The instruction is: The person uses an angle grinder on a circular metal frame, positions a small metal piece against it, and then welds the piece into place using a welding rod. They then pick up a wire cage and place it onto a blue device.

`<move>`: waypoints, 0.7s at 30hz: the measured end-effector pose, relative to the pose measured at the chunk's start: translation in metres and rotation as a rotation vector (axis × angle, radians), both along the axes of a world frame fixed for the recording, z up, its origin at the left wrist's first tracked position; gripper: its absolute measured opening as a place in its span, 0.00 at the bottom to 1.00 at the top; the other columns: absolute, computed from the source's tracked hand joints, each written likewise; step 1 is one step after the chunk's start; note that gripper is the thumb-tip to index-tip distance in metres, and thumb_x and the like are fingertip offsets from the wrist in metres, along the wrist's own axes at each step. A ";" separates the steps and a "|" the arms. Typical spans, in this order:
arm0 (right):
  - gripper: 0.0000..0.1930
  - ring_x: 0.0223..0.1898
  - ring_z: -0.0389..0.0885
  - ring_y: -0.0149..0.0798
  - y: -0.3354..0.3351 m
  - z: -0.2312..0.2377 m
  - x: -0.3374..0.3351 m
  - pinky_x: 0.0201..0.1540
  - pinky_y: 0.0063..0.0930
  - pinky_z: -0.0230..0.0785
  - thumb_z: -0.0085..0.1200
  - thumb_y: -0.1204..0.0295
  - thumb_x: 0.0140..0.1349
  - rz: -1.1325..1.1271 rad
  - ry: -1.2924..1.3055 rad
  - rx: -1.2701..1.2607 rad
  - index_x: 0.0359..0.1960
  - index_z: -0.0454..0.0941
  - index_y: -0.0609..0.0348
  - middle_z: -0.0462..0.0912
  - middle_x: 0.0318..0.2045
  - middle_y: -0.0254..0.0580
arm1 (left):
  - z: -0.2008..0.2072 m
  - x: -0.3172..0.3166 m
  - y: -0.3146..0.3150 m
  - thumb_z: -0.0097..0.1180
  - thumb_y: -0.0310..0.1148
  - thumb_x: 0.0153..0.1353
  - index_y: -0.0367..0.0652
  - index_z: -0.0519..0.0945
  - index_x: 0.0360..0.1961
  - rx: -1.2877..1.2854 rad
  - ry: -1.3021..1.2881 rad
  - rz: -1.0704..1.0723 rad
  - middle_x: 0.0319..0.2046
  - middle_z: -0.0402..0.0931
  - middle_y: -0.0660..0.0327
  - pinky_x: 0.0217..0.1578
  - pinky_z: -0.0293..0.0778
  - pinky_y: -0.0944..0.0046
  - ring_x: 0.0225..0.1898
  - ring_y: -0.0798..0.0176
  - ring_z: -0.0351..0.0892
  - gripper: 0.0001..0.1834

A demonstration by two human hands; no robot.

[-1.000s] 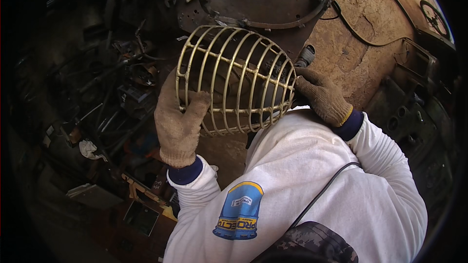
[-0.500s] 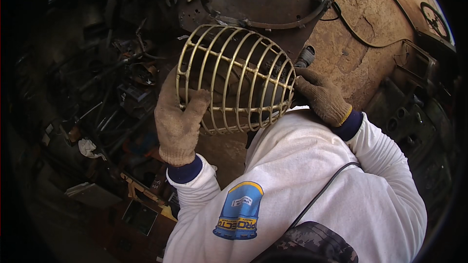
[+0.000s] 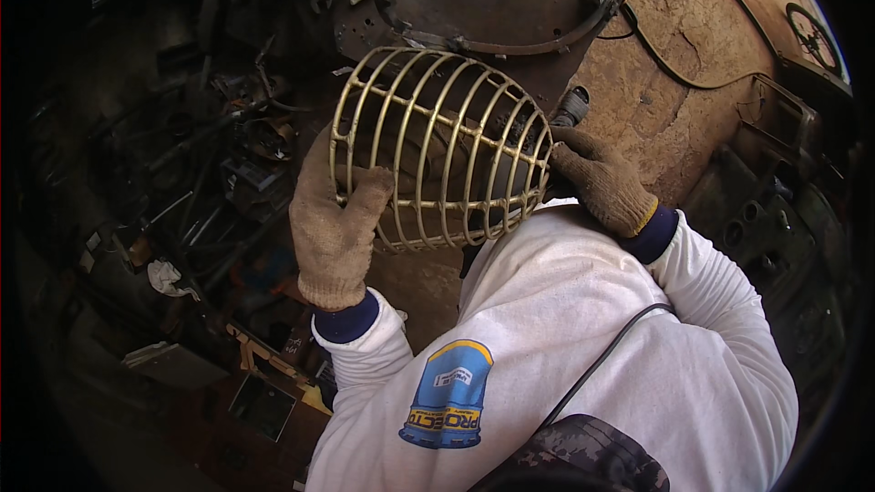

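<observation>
A dome-shaped wire cage (image 3: 447, 146) of yellowish metal bars hangs in front of my chest, open end to the left. My left hand (image 3: 333, 232), in a tan knit glove, grips the cage's open rim with the thumb hooked over a bar. My right hand (image 3: 602, 178), gloved the same, is closed against the cage's rounded right end. A short grey cylindrical piece (image 3: 571, 107) sticks up just above the right fingers; whether the hand holds it I cannot tell. My white long sleeves and cap brim fill the lower right.
Behind the cage sits a dark round metal plate with a ring (image 3: 483, 0). A rusty brown machine body (image 3: 702, 64) with a black cable (image 3: 665, 50) curves along the right. Scrap metal parts and wires (image 3: 228, 146) and a white rag (image 3: 164, 278) crowd the dim left.
</observation>
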State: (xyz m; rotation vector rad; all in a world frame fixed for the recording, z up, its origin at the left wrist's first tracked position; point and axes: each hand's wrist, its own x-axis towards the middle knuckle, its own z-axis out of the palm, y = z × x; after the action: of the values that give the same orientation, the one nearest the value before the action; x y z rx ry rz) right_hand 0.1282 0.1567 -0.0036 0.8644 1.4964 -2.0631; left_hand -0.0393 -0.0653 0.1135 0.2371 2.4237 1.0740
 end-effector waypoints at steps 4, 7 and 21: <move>0.24 0.52 0.82 0.41 -0.002 -0.005 0.003 0.58 0.31 0.72 0.47 0.60 0.75 -0.031 0.006 -0.029 0.63 0.73 0.64 0.83 0.52 0.52 | -0.002 0.000 -0.001 0.66 0.29 0.59 0.33 0.74 0.62 0.011 0.001 0.007 0.40 0.83 0.58 0.44 0.79 0.65 0.39 0.67 0.82 0.30; 0.24 0.51 0.83 0.40 -0.001 -0.003 0.001 0.57 0.30 0.73 0.47 0.60 0.75 -0.041 -0.024 -0.056 0.64 0.72 0.64 0.84 0.52 0.51 | -0.001 0.000 -0.001 0.66 0.31 0.60 0.33 0.74 0.62 0.018 -0.012 0.014 0.39 0.83 0.58 0.44 0.79 0.65 0.39 0.67 0.82 0.29; 0.23 0.48 0.83 0.35 0.001 0.002 -0.002 0.54 0.28 0.76 0.46 0.63 0.76 -0.029 -0.033 -0.066 0.65 0.70 0.67 0.83 0.51 0.47 | -0.004 0.000 -0.003 0.67 0.34 0.61 0.34 0.75 0.61 0.036 0.013 -0.006 0.45 0.84 0.54 0.48 0.78 0.61 0.44 0.63 0.83 0.29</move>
State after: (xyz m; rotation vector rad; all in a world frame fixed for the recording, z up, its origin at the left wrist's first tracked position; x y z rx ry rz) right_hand 0.1266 0.1580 -0.0018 0.8947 1.3991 -2.0962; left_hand -0.0388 -0.0682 0.1096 0.2635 2.4153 1.1175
